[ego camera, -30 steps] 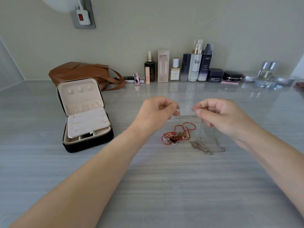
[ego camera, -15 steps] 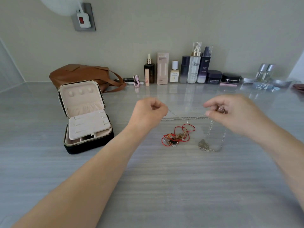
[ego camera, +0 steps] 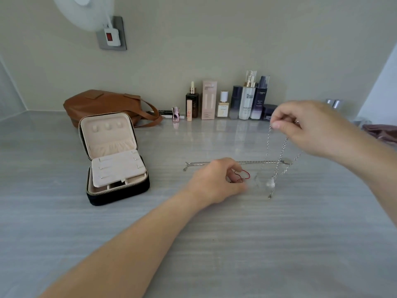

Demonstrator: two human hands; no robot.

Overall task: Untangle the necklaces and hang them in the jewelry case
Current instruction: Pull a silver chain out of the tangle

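Observation:
The open jewelry case, black outside and cream inside, stands at the left with its lid upright. My right hand is raised at the right and pinches a silver chain necklace, which hangs down with its blurred pendant just above the table. A second silver chain lies stretched straight on the table behind my left hand. My left hand rests low on the table, its fingers curled on the red cord tangle, which is partly hidden by them.
A brown leather bag lies behind the case. A row of cosmetic bottles and boxes lines the back wall. A pink cloth sits at the far right edge.
My right hand rose up and to the right, lifting the silver chain off the table. My left hand let go of the chain end and dropped onto the red cord tangle.

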